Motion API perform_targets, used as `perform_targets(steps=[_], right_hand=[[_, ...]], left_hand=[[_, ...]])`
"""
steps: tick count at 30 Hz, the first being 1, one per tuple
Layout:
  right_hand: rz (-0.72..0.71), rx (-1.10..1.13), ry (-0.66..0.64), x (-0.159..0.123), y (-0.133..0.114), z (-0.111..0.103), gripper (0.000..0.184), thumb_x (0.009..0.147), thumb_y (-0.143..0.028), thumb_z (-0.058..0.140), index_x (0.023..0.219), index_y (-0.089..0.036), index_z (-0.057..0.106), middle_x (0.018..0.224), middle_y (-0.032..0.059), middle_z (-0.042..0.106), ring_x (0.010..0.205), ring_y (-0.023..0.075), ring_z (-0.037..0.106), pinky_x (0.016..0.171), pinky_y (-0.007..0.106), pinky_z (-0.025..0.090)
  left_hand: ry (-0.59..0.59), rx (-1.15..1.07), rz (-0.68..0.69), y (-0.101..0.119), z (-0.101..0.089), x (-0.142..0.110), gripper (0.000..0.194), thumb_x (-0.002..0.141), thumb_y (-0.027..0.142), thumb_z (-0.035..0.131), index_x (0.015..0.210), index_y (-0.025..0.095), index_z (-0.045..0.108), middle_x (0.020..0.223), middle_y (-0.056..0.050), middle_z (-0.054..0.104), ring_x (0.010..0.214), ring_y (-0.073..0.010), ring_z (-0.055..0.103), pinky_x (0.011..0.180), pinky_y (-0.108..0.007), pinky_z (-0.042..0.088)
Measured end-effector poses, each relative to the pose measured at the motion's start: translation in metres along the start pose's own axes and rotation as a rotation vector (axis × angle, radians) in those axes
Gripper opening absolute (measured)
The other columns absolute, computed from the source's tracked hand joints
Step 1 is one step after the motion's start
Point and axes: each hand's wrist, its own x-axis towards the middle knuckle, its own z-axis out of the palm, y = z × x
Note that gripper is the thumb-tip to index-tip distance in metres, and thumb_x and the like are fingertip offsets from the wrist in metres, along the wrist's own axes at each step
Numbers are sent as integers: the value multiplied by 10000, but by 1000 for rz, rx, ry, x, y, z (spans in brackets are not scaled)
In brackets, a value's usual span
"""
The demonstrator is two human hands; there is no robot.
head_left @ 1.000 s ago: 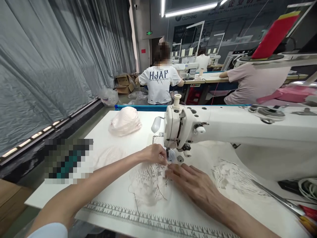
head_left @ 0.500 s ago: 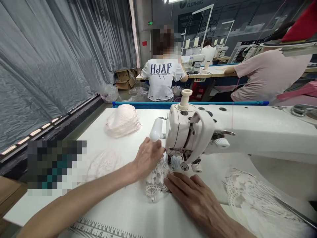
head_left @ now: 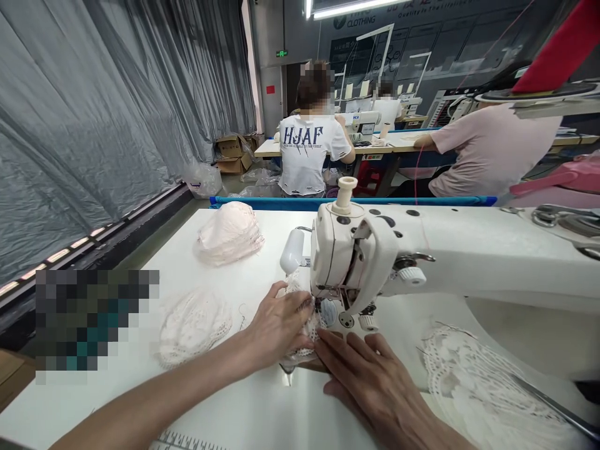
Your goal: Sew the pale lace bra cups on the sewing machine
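Note:
A white lace piece lies under the needle end of a white sewing machine. My left hand grips the lace from the left, thumb and bent fingers around it close to the presser foot. With fingers stretched out, my right hand lies flat on the right, its fingertips at the lace's near edge. A small shiny pointed shape shows just below the lace; I cannot tell what it is. The needle and part of the lace are hidden behind my left fingers.
Pale stacked fabric cups and a lace piece lie left on the white table. More lace is at right, with scissors across it. A printed ruler marks the near edge. Co-workers sit beyond.
The lace has moved forward past the needle, away from me. My left hand has shifted, lifted, then come down over it. My right hand stays flat beside it. The view has shifted slightly.

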Motion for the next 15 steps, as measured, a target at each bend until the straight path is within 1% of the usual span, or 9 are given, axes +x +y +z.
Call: perform_targets(steps=[2,4,7,9,11,13,15], right_hand=[[-5,-2,0,1,0,1,319,955,-313,378,1164,-167,570,1140,101,627,872,205,567,664,324,357],[5,5,-7,1,0,1,348,960,-333,356,1193,-166,553,1160,101,621,868,201,571,658,320,358],[19,6,-14,0,1,2,362,964,-337,340,1209,-166,545,1183,100,613,883,200,574,666,323,362],[30,-3,-22,0,1,2,355,966,-330,339,1202,-173,552,1184,97,613,893,200,575,679,328,365],[31,-4,-33,0,1,2,353,967,-329,337,1197,-175,556,1187,92,613,895,196,577,682,329,368],[23,1,-41,0,0,2,341,962,-325,360,1196,-173,556,1193,89,610,898,192,577,679,326,370],[27,8,-42,0,-2,1,318,949,-307,409,1197,-170,555,1201,90,604,913,191,576,686,325,371]], left_hand=[[-40,-18,-1,-5,0,5,436,770,473,627,1067,166,542,1079,-48,587,872,-156,596,1009,-398,288],[-79,-30,0,-9,-2,9,457,740,477,657,1032,141,554,1028,-55,603,823,-155,599,1030,-413,269],[-119,-55,26,-13,-4,15,391,738,459,666,945,141,572,979,-49,615,817,-158,598,1048,-414,251],[-123,-69,44,-15,-4,15,365,746,450,661,928,145,575,978,-44,616,817,-158,599,1048,-406,254],[-95,-79,54,-14,-2,13,373,762,432,652,971,135,567,1013,-58,609,825,-160,599,1048,-419,244],[-35,-72,52,-11,0,5,354,817,364,610,1062,120,534,1082,-84,589,889,-170,593,1047,-445,218],[29,-57,55,-4,2,-6,234,876,258,532,1075,136,525,1131,-79,573,966,-167,574,1020,-438,236]])
